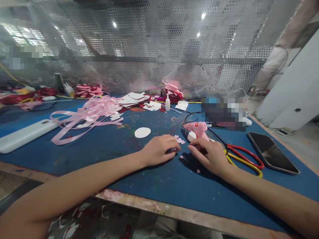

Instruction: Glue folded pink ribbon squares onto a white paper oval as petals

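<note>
My left hand (160,149) rests on the blue table with its fingers curled down and thumb tucked close. Whatever may be inside its fingers is hidden. My right hand (211,154) lies opposite, fingers loosely bent, thumb and forefinger slightly apart with nothing visible between them. Small pink scraps (179,140) lie by the left fingertips and in the gap between both hands. Just behind my right hand is a pink glue gun (196,126), with a white disc (191,136) beside it. A white paper oval (142,132) lies behind my left wrist.
Red-and-yellow-handled scissors (245,159) and a dark phone (272,152) lie right. Pink ribbon (87,116), white paper pieces (134,99) and a long white case-like object (27,134) are left. A small white bottle (167,103) stands before the perforated metal screen (139,43).
</note>
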Demonstrator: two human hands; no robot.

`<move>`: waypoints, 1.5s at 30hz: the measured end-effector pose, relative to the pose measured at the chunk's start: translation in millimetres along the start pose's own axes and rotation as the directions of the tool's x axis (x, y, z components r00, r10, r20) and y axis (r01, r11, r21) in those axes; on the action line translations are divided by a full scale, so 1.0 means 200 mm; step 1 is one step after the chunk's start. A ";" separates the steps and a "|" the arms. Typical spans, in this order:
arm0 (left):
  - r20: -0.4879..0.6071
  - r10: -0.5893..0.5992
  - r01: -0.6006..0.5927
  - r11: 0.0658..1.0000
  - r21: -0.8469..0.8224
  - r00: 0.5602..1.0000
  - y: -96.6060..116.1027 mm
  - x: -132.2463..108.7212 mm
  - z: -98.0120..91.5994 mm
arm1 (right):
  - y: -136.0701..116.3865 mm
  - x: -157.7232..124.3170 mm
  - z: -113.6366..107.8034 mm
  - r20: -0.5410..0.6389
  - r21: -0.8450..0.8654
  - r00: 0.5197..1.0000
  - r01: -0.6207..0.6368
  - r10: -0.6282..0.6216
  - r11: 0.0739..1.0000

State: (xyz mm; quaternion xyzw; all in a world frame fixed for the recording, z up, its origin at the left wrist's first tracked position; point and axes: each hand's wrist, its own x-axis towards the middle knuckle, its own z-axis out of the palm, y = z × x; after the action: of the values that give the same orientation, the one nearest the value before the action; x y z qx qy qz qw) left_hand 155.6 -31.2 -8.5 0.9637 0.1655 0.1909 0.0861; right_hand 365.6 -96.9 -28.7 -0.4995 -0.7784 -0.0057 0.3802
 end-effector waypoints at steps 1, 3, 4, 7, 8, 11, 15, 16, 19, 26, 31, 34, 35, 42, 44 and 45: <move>0.007 0.001 -0.001 1.000 -0.006 1.000 0.00 0.00 0.00 | 0.00 0.00 0.00 0.004 0.000 1.000 0.000 0.000 1.000; 0.021 0.010 -0.009 0.999 -0.033 1.000 0.00 0.00 0.00 | 0.00 0.00 0.00 0.015 -0.004 1.000 -0.001 0.001 1.000; 0.028 0.017 -0.015 0.999 -0.051 0.999 0.00 0.00 0.01 | 0.00 0.00 0.00 0.021 -0.004 1.000 -0.001 0.001 1.000; 0.048 0.034 -0.030 0.996 -0.085 0.998 0.00 0.00 0.02 | 0.00 0.00 0.00 0.031 0.000 1.000 -0.003 0.003 1.000; 0.055 0.036 -0.031 0.996 -0.086 0.998 0.00 0.00 0.02 | 0.00 0.00 0.00 0.031 -0.002 1.000 -0.002 0.002 1.000; 0.065 0.043 -0.037 0.996 -0.083 0.997 0.01 0.00 0.03 | 0.00 0.00 0.00 0.037 -0.011 0.999 -0.001 0.002 1.000; 0.050 0.061 -0.056 0.994 -0.089 0.997 0.04 0.01 0.03 | 0.00 0.00 0.00 0.046 -0.009 0.999 -0.003 0.004 1.000; 0.044 0.061 -0.056 0.994 -0.096 0.997 0.04 0.01 0.04 | 0.00 0.00 0.00 0.046 -0.006 0.999 -0.004 0.004 1.000; 0.033 0.057 -0.053 0.992 -0.119 0.998 0.06 0.01 0.05 | 0.00 0.00 0.00 0.060 0.003 0.998 -0.008 0.008 1.000; 0.111 0.036 0.003 0.943 -0.333 0.993 0.11 0.02 0.06 | 0.00 0.01 0.00 0.065 0.020 0.998 -0.006 0.005 1.000; 0.151 0.000 0.074 0.873 -0.482 0.989 0.13 0.02 0.05 | 0.01 0.00 0.00 0.076 0.016 0.997 -0.008 0.006 1.000; 0.093 -0.026 0.066 0.890 -0.451 0.995 0.12 0.01 0.05 | 0.01 0.00 0.00 0.078 0.012 0.997 -0.007 0.006 1.000; 0.076 -0.030 0.061 0.897 -0.438 0.997 0.12 0.01 0.05 | 0.01 0.01 0.00 0.076 0.013 0.997 -0.006 0.005 1.000; 0.005 -0.163 0.143 0.850 -0.507 0.987 0.13 0.02 0.04 | 0.01 0.01 0.00 0.066 0.023 0.998 -0.005 0.003 1.000; 0.010 -0.228 0.191 0.790 -0.583 0.974 0.14 0.03 0.04 | 0.01 0.01 0.00 0.069 0.018 0.998 -0.005 0.004 1.000; 0.018 -0.253 0.208 0.754 -0.623 0.967 0.14 0.03 0.04 | 0.01 0.00 0.00 0.068 0.013 0.998 -0.003 0.002 1.000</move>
State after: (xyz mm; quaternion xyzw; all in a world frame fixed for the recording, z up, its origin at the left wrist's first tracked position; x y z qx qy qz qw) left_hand 171.4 -56.7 -7.4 0.8467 0.2137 0.2550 0.4152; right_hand 366.7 -95.0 -29.2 -0.4979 -0.7903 0.0170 0.3568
